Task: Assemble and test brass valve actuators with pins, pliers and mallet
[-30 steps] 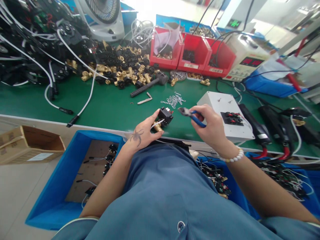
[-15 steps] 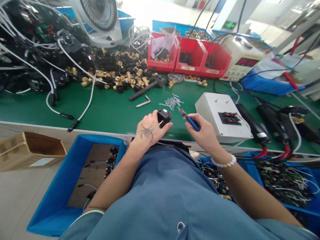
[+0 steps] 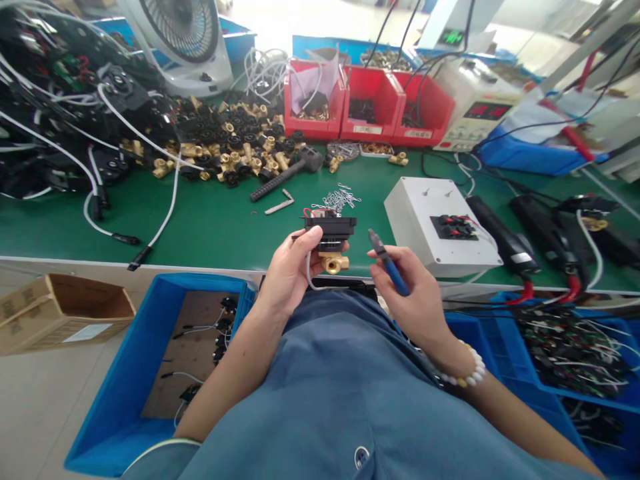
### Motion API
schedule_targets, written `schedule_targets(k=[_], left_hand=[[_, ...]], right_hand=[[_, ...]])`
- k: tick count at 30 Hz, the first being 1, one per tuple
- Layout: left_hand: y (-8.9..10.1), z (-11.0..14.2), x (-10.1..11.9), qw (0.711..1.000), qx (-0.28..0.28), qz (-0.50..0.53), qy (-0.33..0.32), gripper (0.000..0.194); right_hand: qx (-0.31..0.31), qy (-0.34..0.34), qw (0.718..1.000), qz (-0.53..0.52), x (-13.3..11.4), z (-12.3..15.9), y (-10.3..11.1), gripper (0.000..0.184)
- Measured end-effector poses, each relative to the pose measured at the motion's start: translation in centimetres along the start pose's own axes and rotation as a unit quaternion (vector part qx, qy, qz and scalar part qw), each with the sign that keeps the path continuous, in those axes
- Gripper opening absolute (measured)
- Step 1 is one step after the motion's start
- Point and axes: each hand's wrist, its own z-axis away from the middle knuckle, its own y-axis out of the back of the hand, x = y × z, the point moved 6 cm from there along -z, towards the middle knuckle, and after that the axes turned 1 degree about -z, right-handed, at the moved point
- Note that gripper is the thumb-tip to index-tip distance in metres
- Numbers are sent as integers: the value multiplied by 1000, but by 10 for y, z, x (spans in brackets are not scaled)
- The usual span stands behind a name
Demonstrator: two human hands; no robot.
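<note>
My left hand point(image 3: 293, 270) is closed around a black valve actuator point(image 3: 329, 230), its thumb on the housing's near side. A brass valve body point(image 3: 334, 263) sticks out below the housing, its round opening toward me, and a white cable hangs down beside it. Red wire shows on top. To the right, my right hand point(image 3: 407, 290) grips blue-handled pliers point(image 3: 393, 267), jaws pointing up and left, apart from the actuator. Just beyond the actuator lies a pile of small silver wire clips point(image 3: 341, 199) on the green bench.
A black hammer point(image 3: 287, 175) and an L-shaped key point(image 3: 280, 203) lie left of the clips. Brass valve fittings point(image 3: 240, 157) are heaped behind, near red bins point(image 3: 373, 110). A white switch box point(image 3: 425, 227) stands right; a blue crate point(image 3: 120, 387) is below left.
My left hand has turned over and raised the actuator, so its brass valve body now shows. My right hand has shifted slightly down and right with the pliers.
</note>
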Motion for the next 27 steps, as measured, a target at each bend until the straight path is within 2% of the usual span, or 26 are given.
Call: schedule_targets(k=[3,7,8,12,13,17,18,22,23,25,27], left_hand=[[-3,6,-1,1000,-5,15,17,37],[-5,12,-2,999,-9,16,28,41],[-6,13,-2,999,-11,15,29,41],[-6,16,-3,999,-1,19,37,41],[-5,16,-3,999,5,20,35,40],[-5,17,-2,1000,9,19,18,38],[-5,17,-2,1000,6,18,20,38],[-3,18,-2,999,-1,25,26,41],[-3,18,0,1000,0,23,19,42],[-2,18,4,1000,3,17,4,43],[-2,20,6,1000,6,17,0,45]], right_hand=[[-41,46,997,54,-9,0,-1,17],[47,46,996,59,-15,0,11,15],[52,51,995,69,-16,0,11,14],[-30,91,991,98,-18,-1,-1,17],[-30,92,991,89,-17,-2,-1,17],[78,73,993,57,-14,-3,15,13],[74,72,993,64,-15,-3,14,13],[-43,83,993,77,-16,-6,-3,18],[-38,72,994,69,-14,-9,-3,15],[23,33,997,61,0,-17,2,12],[70,-3,993,90,21,-26,5,22]])
